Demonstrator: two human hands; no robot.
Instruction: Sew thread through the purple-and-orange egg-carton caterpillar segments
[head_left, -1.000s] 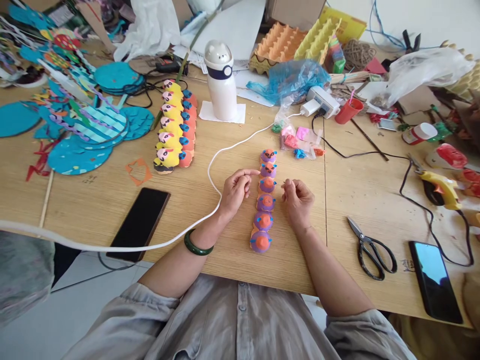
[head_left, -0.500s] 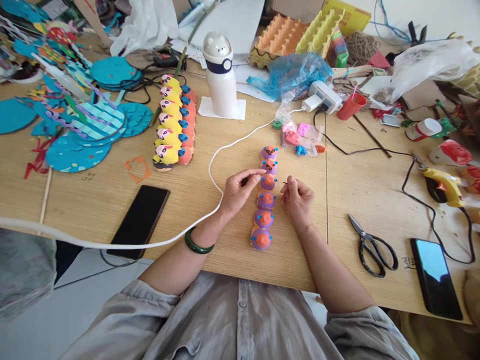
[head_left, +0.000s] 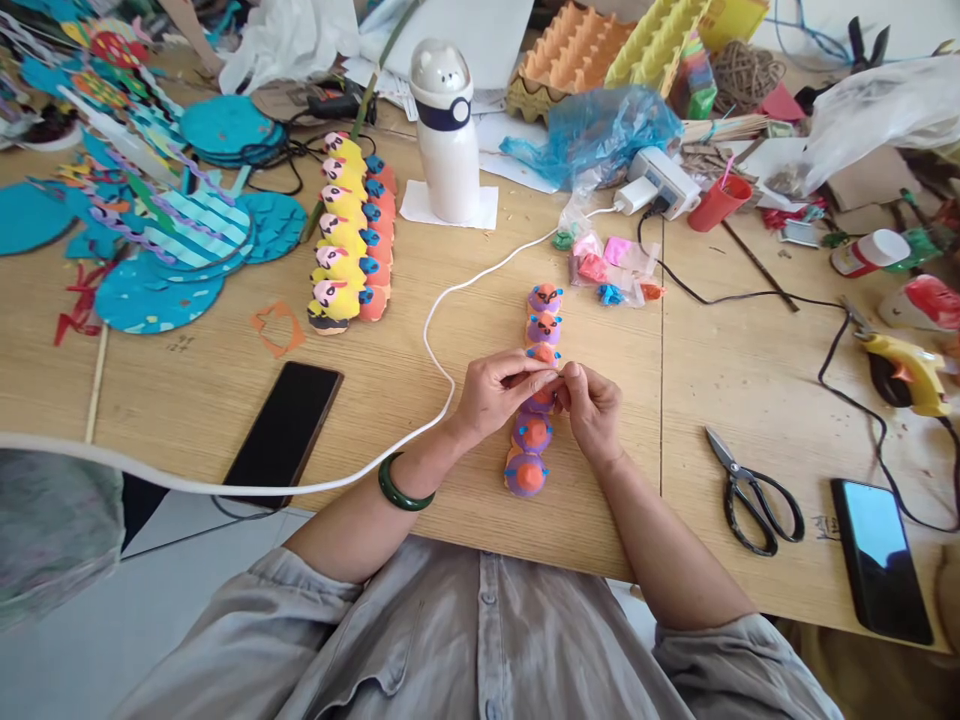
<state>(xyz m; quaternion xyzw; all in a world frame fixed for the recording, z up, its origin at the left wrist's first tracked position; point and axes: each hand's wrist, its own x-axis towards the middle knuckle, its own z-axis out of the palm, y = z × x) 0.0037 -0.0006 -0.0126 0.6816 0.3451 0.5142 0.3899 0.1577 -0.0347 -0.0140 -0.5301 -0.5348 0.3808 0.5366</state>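
A row of several egg-carton cups (head_left: 533, 433) in purple with orange clay lumps and blue ear-like bits runs away from me on the table. The two farthest cups have small dark marks on their orange parts. Above the middle of this row my hands meet at the fingertips. My right hand (head_left: 595, 408) pinches a thin dark strip, mostly hidden by the fingers. Thumb and forefinger of my left hand (head_left: 491, 392) close at the same spot, touching the strip's end. Both hands cover part of the middle cups.
Packets of coloured clay (head_left: 611, 265) lie beyond the row. Scissors (head_left: 752, 492) and a phone (head_left: 881, 560) are on the right, with a yellow glue gun (head_left: 911, 370) behind. On the left are another phone (head_left: 289, 425), yellow decorated cups (head_left: 341, 225) and a white cable (head_left: 427, 340). A white bottle (head_left: 448, 150) stands upright.
My right hand has moved left with the dark strip, and my left hand has come slightly right and down, so their fingertips now meet over the row. The view has shifted slightly.
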